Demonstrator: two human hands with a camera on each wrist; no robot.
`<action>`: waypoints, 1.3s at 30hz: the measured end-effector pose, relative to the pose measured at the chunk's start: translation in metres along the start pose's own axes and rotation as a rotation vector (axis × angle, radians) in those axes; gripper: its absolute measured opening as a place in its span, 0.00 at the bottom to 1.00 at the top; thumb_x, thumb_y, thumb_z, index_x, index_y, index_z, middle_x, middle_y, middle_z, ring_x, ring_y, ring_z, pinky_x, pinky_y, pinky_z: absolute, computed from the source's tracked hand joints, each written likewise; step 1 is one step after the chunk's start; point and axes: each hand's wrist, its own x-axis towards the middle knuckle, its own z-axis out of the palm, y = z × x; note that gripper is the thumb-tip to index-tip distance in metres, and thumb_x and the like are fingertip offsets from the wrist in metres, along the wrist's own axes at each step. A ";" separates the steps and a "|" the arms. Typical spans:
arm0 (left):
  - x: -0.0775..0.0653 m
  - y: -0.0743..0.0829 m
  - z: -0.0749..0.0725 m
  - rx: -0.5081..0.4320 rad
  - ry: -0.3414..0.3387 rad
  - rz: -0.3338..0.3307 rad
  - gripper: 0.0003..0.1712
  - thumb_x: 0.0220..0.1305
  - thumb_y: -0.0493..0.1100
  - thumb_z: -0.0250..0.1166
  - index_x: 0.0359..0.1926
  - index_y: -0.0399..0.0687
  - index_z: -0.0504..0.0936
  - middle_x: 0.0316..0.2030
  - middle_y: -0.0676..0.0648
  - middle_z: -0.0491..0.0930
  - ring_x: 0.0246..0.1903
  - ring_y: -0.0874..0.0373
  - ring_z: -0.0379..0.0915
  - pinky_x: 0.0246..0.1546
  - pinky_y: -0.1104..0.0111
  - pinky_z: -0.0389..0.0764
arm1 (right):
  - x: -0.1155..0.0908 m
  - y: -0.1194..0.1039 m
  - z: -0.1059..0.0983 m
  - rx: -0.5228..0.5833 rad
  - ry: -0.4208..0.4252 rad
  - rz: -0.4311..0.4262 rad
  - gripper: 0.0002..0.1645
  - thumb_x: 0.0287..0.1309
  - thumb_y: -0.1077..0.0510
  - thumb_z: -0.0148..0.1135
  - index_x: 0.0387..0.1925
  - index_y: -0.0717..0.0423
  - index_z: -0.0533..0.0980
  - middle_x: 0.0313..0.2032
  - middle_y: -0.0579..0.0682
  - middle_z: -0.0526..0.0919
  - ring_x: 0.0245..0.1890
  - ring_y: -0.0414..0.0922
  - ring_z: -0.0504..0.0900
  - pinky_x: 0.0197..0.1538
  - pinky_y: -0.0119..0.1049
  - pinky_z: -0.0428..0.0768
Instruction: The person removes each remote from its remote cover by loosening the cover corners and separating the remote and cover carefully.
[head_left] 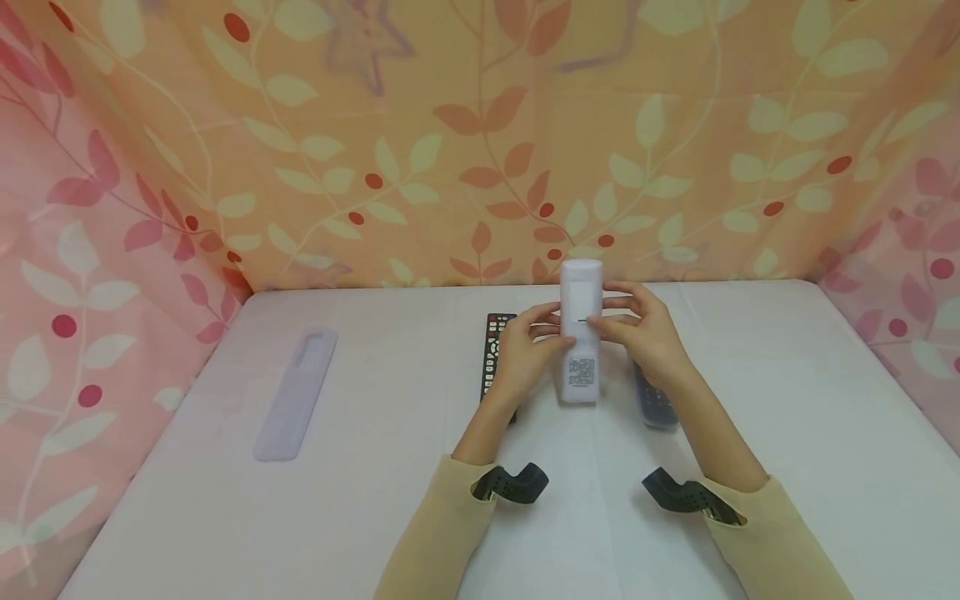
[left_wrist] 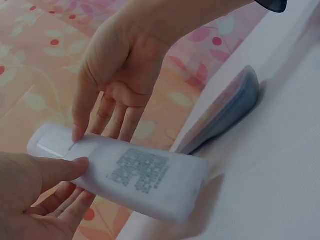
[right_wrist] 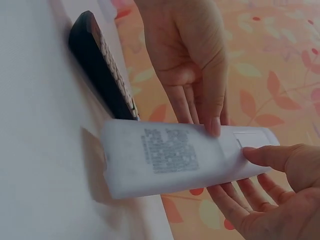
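Note:
A white remote control [head_left: 581, 287] is held upright off the table between both hands, its back with a printed code label [head_left: 581, 372] turned toward me. My left hand [head_left: 522, 354] grips its left edge, thumb on the back and fingers behind. From the right, my right hand [head_left: 643, 332] holds it the same way, its thumb [right_wrist: 267, 156] resting beside a small dark slot on the back. The remote's front is hidden. In the left wrist view, its lower end [left_wrist: 185, 197] hangs above the white table.
Behind my left hand lies a black remote [head_left: 491, 354] with many buttons, partly covered. A dark blue-grey remote [head_left: 657, 408] lies under my right wrist. Far left on the table [head_left: 187, 500] is a pale lilac remote cover [head_left: 296, 400]. Patterned curtains [head_left: 405, 167] enclose the back and sides.

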 end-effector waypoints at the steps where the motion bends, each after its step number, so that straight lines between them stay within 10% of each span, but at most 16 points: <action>1: 0.000 0.000 0.000 -0.003 0.003 -0.002 0.28 0.59 0.24 0.73 0.62 0.30 0.82 0.49 0.33 0.83 0.51 0.41 0.85 0.55 0.65 0.86 | -0.001 0.000 0.000 0.001 0.001 -0.001 0.38 0.67 0.70 0.66 0.73 0.70 0.63 0.54 0.61 0.76 0.39 0.32 0.85 0.46 0.29 0.87; 21: -0.002 0.009 0.002 -0.029 0.018 0.045 0.20 0.65 0.29 0.72 0.58 0.31 0.83 0.53 0.35 0.85 0.55 0.44 0.84 0.56 0.66 0.85 | -0.009 -0.014 0.005 -0.006 0.051 -0.042 0.30 0.73 0.60 0.64 0.67 0.73 0.67 0.58 0.56 0.74 0.42 0.31 0.85 0.49 0.26 0.85; 39: -0.006 0.026 0.005 -0.101 0.086 0.104 0.21 0.67 0.29 0.71 0.60 0.32 0.83 0.55 0.36 0.84 0.56 0.46 0.83 0.58 0.65 0.84 | -0.017 -0.021 0.008 0.041 0.038 -0.148 0.29 0.73 0.64 0.64 0.72 0.50 0.73 0.57 0.49 0.75 0.47 0.37 0.86 0.51 0.28 0.85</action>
